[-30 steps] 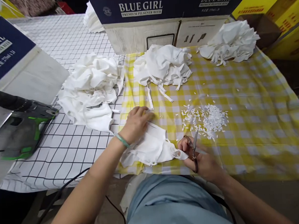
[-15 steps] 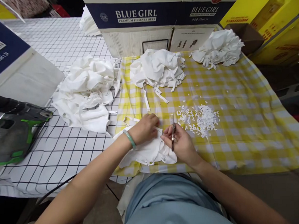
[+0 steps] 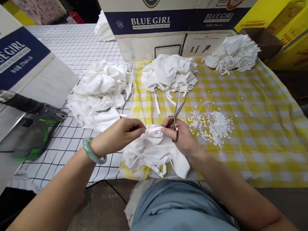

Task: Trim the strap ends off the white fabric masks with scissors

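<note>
A white cloth garment (image 3: 152,151) lies crumpled on the yellow checked cover before me. My left hand (image 3: 121,133), wearing a green bangle, is closed in a pinch on the garment's narrow strap (image 3: 154,129). The strap runs taut across to my right hand (image 3: 182,138), whose thumb and finger pinch its other end. That same hand also keeps hold of a pair of scissors (image 3: 178,111), with the blades parted and pointing away from me. Small white snippets (image 3: 218,125) lie scattered to the right of this hand.
White garment piles sit at left (image 3: 100,93), centre (image 3: 170,72) and right (image 3: 236,53). Blue Girl cartons stand behind (image 3: 151,44) and at left (image 3: 51,73). A grey-green steam iron (image 3: 39,129) rests at the left. Yellow bags (image 3: 295,29) fill the back right.
My left hand has moved left off the garment and now pinches the strap. The scissors have swung up with blades parted. The garment is more bunched, and the view has shifted a little.
</note>
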The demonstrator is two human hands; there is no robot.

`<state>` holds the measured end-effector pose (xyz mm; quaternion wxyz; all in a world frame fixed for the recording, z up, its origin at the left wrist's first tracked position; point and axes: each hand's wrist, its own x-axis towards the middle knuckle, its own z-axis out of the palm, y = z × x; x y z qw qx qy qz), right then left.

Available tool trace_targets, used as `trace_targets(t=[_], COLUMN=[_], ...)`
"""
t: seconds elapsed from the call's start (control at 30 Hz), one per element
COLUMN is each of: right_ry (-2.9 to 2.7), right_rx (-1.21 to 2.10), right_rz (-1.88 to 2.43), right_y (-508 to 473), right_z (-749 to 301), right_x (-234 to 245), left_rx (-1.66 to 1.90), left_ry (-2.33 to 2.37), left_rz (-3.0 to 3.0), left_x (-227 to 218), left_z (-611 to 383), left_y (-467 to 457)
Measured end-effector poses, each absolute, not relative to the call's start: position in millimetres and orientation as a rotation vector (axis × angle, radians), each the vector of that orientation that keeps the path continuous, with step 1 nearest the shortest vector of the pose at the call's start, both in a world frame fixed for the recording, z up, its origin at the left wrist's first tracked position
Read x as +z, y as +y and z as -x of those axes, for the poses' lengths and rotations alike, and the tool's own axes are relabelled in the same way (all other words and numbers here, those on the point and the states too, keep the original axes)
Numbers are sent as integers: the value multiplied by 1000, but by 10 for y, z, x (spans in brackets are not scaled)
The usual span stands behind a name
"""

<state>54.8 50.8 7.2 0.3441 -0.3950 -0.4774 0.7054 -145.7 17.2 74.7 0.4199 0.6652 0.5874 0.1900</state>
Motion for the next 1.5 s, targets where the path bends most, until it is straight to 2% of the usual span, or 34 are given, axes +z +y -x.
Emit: trace_targets(t=[0.13, 0.37, 0.47, 0.53, 0.63, 0.7, 0.8, 1.1, 1.5], right_ry=[-1137, -1023, -1086, -1306, -1799, -2065, -2304, -2425, -2399], right_rx=[2028, 2209, 2224, 2096, 1567, 1244, 1026, 895, 945], right_rz=[899, 842, 877, 1001, 1259, 1300, 1252, 1244, 1284], right_y=[635, 399, 348, 359, 376, 355, 287, 227, 235], right_z=[-411, -136, -242, -418, -765, -977, -1183, -1315, -1294], right_x=[202, 71, 37, 52, 121, 174, 220, 201, 259], left_rx=[536, 1299, 1429, 1465, 1469, 1435, 1369, 1358, 1353], left_ry=[1231, 1251, 1180, 1210, 1311, 1345, 1379, 1327, 1309], left_rz=[-1405, -1317, -1078, -969, -990, -1060, -1154, -1300, -1375], left_x=[764, 533, 380, 284, 181, 143, 118, 70, 53], left_z=[1594, 1115, 905, 796, 660, 577, 468, 357, 353], left_y=[-91, -253, -221, -209, -224, -243, -265, -274, -277])
